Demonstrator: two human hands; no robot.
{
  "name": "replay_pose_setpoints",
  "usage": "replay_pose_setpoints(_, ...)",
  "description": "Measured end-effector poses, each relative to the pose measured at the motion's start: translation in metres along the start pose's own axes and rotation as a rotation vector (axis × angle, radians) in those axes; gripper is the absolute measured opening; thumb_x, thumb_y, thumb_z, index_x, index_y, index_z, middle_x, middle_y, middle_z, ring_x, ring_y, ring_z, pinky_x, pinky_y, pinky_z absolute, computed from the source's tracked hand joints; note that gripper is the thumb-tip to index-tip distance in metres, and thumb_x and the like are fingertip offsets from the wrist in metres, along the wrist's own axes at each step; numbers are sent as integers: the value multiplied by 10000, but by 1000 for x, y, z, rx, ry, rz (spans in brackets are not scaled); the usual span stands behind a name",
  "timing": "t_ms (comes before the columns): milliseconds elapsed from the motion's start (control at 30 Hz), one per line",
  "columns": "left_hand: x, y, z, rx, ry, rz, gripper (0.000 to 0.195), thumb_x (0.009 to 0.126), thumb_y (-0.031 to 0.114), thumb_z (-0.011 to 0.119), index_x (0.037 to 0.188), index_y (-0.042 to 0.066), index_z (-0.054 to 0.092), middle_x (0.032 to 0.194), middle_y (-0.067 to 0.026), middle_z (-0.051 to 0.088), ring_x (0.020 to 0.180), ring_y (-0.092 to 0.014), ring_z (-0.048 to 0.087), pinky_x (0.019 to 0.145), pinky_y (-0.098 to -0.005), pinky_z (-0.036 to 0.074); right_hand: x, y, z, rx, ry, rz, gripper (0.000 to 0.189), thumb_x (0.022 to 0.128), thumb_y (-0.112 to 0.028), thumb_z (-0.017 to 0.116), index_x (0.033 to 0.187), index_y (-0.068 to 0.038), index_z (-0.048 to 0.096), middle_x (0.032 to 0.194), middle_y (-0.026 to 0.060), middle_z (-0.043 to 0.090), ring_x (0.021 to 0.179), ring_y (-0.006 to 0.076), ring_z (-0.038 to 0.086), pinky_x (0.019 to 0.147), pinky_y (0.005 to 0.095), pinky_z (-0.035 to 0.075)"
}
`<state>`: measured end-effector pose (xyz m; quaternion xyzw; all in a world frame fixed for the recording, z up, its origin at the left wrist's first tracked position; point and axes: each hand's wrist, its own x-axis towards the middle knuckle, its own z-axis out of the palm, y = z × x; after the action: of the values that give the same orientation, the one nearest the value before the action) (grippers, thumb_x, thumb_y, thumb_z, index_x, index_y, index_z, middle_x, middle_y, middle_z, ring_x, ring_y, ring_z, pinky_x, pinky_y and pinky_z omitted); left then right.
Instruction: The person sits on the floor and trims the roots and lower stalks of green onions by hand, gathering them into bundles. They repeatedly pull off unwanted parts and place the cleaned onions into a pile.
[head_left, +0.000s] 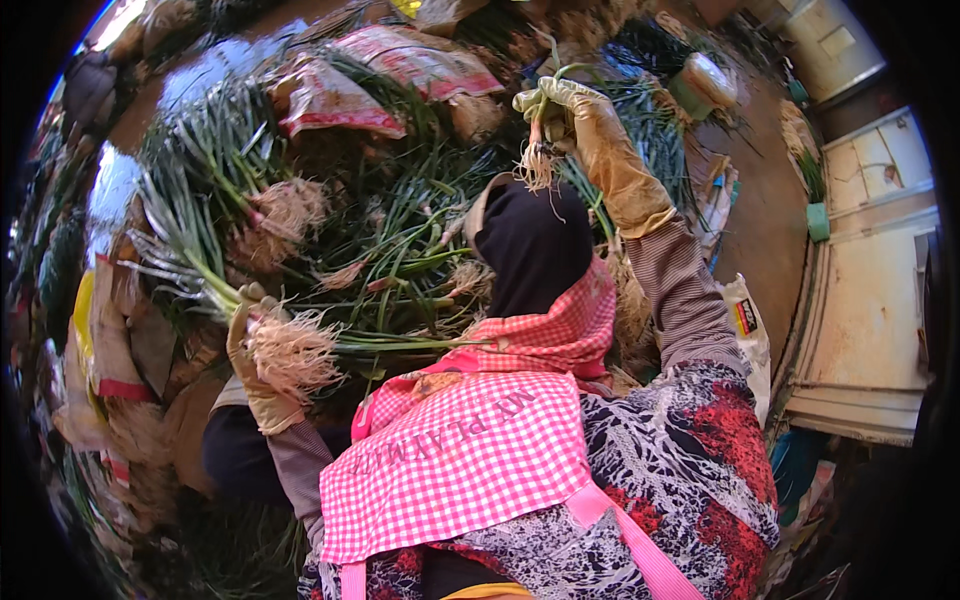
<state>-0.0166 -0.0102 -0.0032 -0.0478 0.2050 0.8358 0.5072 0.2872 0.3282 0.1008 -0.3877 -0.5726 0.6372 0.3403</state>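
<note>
My left hand (259, 352), in a pale rubber glove, is closed round a bunch of spring onions (212, 279); its pale roots hang over the palm side and its green leaves point up and left. My right hand (562, 112), in a yellowish soiled glove, is raised above a black-clothed knee. Its fingers hold a single spring onion (536, 135), roots down, with a bent leaf above. Loose spring onions (405, 277) lie between the two hands. A larger rooted bundle (281, 210) lies just above my left hand.
Red-edged woven sacks (337, 94) lie over greens at the far side. A green container (697, 90) stands at the upper right beside brown floor (761, 225). Pale panels (862, 322) line the right edge. More sacks (120, 337) are at the left. A pink checked apron (465, 450) covers my lap.
</note>
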Motion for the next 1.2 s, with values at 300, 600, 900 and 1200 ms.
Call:
replay_pose_setpoints(300,-14,-22,15,272,272,135,208,823,95,651,975,-45,631,713,-54,612,503,-102,529,461,-207,462,-39,81,278,167,-680,65,274,900,-283,600,843,-33,695,782,18,676,596,64,538,503,202,400)
replay_pose_setpoints(600,-13,-19,6,300,221,68,142,826,54,609,904,-64,623,620,-28,564,392,-48,433,360,-155,370,-35,79,244,-240,-996,-15,286,890,-174,599,1146,-48,609,1113,36,628,886,110,569,723,253,475)
replay_pose_setpoints(900,-1,-18,-2,297,285,83,96,824,54,631,798,-38,624,538,16,523,351,-39,411,308,-158,314,-78,34,204,-242,-911,-118,166,804,-143,661,813,19,627,720,51,629,639,172,581,593,305,463)
replay_pose_setpoints(1200,1,-6,-12,377,186,63,126,834,82,629,834,-44,637,566,-11,558,384,-55,439,356,-168,352,-46,72,155,-1683,-825,-575,450,853,-441,585,971,-19,683,915,162,670,848,279,627,786,367,477)
